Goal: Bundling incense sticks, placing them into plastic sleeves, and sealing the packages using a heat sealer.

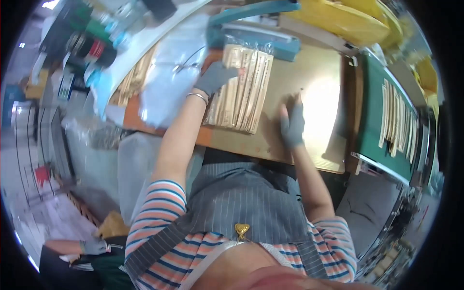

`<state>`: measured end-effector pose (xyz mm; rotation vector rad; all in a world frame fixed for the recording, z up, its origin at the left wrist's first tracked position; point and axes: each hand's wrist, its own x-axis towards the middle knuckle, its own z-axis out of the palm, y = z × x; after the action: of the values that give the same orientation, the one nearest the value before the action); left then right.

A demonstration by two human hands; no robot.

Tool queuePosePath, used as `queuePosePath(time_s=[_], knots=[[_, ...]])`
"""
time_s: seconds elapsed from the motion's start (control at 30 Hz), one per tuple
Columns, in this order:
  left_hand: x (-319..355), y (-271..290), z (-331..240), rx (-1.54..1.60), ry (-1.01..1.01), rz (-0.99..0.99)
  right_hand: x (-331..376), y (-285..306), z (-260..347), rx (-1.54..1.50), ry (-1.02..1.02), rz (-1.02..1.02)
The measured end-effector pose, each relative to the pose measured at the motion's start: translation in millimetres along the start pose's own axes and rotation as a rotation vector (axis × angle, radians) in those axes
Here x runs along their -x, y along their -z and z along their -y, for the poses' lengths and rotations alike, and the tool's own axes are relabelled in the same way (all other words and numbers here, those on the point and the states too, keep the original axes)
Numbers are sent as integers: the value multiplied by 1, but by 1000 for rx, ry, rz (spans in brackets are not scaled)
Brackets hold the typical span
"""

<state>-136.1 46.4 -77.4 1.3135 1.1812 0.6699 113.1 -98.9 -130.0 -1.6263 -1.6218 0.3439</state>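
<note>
A clear plastic bag of long, narrow paper-sleeved sticks [246, 96], which look like wrapped chopsticks, lies on the worktable. My left hand [215, 79], in a grey fingertip-less glove, grips its upper left side, with fingers reaching over the plastic. To the right of the bag, my right hand [294, 123] is held over the shiny tan board [275, 140]. It wears the same kind of glove. Thumb and fingers are apart, and nothing shows between them. Just beyond the bag's far end sits a blue bar-shaped device [278, 46] with a long raised arm, like a bag sealer.
Clear plastic bags [169, 87] lie left of my left forearm, beside more paper-sleeved sticks [137, 77]. On the right, a green surface [369, 121] carries a row of similar sticks [398, 121]. Yellow bags [338, 19] fill the far side. Another person's gloved hand [95, 247] shows at lower left.
</note>
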Motion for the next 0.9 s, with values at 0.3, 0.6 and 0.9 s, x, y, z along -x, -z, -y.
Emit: queuePosePath(time_s=[0.3,0.6,0.9], knots=[[158,128,96,-893,-389,-443,72,41,16,317,247,44],[142,72,3,-297,-400,-360,61,52,28,-399,-475,84],[184,-80,-39,316,-236,-118,12,34,118,-326,-85,46]])
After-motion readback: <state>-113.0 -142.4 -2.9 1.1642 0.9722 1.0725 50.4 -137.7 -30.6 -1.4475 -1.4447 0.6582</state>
